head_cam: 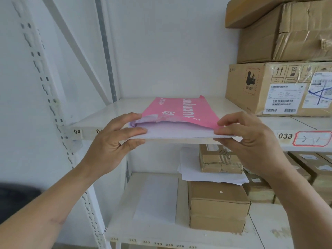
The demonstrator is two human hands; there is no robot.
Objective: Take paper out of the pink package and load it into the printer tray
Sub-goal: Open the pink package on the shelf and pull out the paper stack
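A pink package [181, 108] with white lettering lies flat on a white shelf [125, 105], its torn open end facing me. A stack of white paper [179, 131] sticks out of that opening over the shelf's front edge. My left hand [115, 139] pinches the stack's left corner, thumb on top and fingers underneath. My right hand [249, 139] pinches the right corner the same way, its thumb touching the pink wrapper's edge. No printer tray is in view.
Large cardboard boxes [276, 87] are stacked on the same shelf to the right. The lower shelf [125, 221] holds small cardboard boxes [217, 203], loose white sheets [201, 175] and a flat sheet [158, 198]. A perforated white upright [53, 108] stands at left.
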